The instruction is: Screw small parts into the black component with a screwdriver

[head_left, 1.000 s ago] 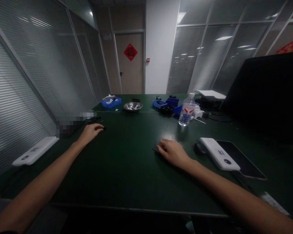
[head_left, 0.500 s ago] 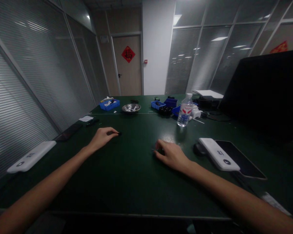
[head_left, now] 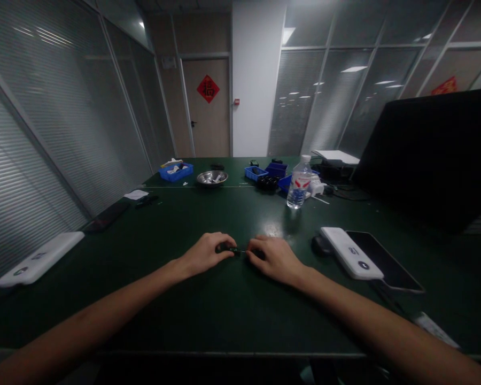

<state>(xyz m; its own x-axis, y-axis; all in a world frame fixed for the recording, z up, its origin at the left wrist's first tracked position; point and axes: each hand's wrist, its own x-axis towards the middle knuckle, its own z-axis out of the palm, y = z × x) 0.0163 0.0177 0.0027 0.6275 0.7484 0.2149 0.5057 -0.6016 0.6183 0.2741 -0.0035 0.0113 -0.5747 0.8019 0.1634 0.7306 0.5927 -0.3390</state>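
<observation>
Small dark part (head_left: 234, 249) between left hand (head_left: 206, 252) and right hand (head_left: 274, 258) is too tiny and dim to identify; fingers cover most of it. Contents of blue bins (head_left: 176, 171) and metal bowl (head_left: 212, 177) at the worktop's far end unreadable. Both forearms cut off by bottom edge.

Two bare forearms enter from the lower corners, no sleeves in view along their visible length. Left hand (head_left: 206, 253) bare: no glove, ring or watch visible at the wrist. Right hand (head_left: 276, 259) likewise bare, wrist unadorned. Dim lighting; nails and finer detail too dark to make out. Upper arms run out of view.
</observation>
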